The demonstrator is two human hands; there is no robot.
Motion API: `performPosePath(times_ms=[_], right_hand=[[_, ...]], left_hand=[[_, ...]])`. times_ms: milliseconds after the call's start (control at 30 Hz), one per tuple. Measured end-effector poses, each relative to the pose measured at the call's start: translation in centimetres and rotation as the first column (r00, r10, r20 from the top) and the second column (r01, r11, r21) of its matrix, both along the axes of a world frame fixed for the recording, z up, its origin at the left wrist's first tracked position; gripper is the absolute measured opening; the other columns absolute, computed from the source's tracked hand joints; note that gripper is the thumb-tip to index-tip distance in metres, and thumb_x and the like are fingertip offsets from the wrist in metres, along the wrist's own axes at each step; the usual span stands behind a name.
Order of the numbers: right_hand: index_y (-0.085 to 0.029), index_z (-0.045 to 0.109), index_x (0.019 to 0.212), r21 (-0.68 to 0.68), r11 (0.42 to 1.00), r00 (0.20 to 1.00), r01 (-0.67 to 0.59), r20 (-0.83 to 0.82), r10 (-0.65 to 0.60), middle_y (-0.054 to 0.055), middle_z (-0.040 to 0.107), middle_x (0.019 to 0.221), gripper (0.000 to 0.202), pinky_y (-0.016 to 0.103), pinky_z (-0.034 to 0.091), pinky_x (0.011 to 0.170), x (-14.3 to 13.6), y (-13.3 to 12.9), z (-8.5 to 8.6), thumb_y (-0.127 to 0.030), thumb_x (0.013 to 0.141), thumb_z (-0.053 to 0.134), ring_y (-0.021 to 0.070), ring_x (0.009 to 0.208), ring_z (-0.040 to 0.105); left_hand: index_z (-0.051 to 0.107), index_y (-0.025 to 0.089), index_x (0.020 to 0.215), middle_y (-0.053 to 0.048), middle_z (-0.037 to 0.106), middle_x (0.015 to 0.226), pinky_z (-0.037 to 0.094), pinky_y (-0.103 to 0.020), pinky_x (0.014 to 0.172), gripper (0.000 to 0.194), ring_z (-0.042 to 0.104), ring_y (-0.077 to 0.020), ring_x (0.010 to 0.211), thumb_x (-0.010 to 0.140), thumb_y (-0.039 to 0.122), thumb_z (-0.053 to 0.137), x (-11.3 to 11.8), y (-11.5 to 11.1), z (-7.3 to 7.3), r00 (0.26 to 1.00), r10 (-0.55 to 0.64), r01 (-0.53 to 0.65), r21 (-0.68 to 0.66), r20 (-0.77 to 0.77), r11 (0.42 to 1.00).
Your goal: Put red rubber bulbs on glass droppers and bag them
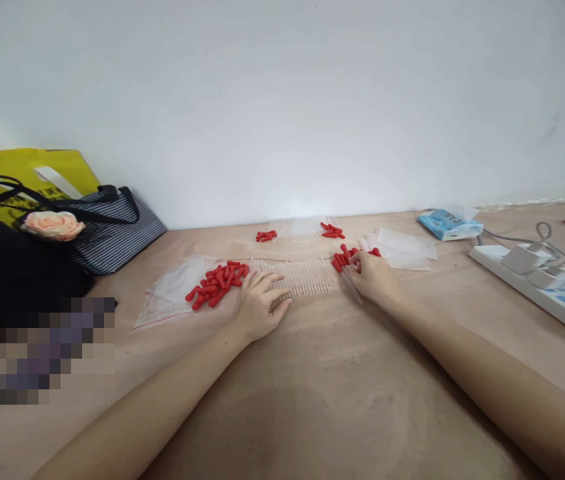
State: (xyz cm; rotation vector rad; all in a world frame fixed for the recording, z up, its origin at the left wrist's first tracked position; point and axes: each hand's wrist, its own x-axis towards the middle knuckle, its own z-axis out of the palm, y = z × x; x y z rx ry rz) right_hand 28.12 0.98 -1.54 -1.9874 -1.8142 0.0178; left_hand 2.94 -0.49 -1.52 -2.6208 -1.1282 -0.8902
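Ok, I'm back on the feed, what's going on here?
Someone is working barehanded at a table. The left hand, fingers spread, is at the left end of a row of thin clear tubes, beside a pile of red pieces. The right hand appears to pinch a slanting tube next to a smaller red cluster. Clear plastic bags lie on either side, and two small red groups sit farther back, near the wall.

Stretches out as a tan tabletop (307, 400), with slim clear tubes (309, 277) in a row at twelve o'clock. Carries plastic bags (162, 310) at ten (red pieces (217, 287) heaped over them), a tissue pack (442, 225) at two, a white power strip (557, 308) near three.
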Motion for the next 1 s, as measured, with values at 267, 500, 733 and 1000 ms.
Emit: performPosePath(times_ms=[267,500,733,1000], right_hand=[[-0.012,0.053,0.086,-0.006,1.000,0.996,-0.017,0.089,0.017,0.009,0.062,0.076,0.019,0.026,0.035,0.059,-0.1,0.1,-0.1,-0.025,0.078,0.042,0.0205,0.073,0.057],[-0.017,0.059,0.084,0.002,1.000,0.985,0.014,0.174,-0.014,0.008,0.060,0.092,0.024,0.028,0.038,0.063,-0.9,-0.6,0.7,-0.030,0.080,0.039,0.0205,0.083,0.056],[-0.016,0.064,0.076,-0.159,0.986,0.984,0.042,0.177,-0.013,0.011,0.063,0.081,0.028,0.030,0.041,0.061,-3.4,-0.2,2.5,-0.035,0.077,0.042,0.0234,0.078,0.059],[-0.014,0.065,0.085,-0.323,0.945,0.988,0.049,0.157,0.003,0.015,0.064,0.090,0.025,0.033,0.044,0.062,-4.3,1.9,3.3,-0.027,0.071,0.049,0.0249,0.079,0.061]], left_hand=[[0.066,0.022,0.080,-0.004,0.061,0.098,0.030,-0.044,0.089,0.016,0.051,-0.0222,0.094,0.074,0.032,0.055,-0.1,0.5,0.3,0.997,0.082,-0.082,0.006,0.002,0.997],[0.064,0.021,0.074,-0.005,0.062,0.082,0.037,-0.037,0.074,0.025,0.053,-0.0232,0.085,0.075,0.041,0.050,-3.0,3.3,3.6,0.903,0.410,-0.420,-0.069,-0.126,0.905],[0.058,0.021,0.070,-0.007,0.062,0.078,0.041,-0.032,0.060,0.032,0.056,-0.0258,0.075,0.060,0.051,0.059,-5.7,4.4,5.8,0.737,0.584,-0.670,-0.256,-0.341,0.696],[0.061,0.021,0.055,-0.009,0.063,0.070,0.041,-0.037,0.062,0.029,0.057,-0.0273,0.071,0.066,0.047,0.056,-5.3,3.9,5.8,0.690,0.586,-0.705,-0.211,-0.425,0.677]])
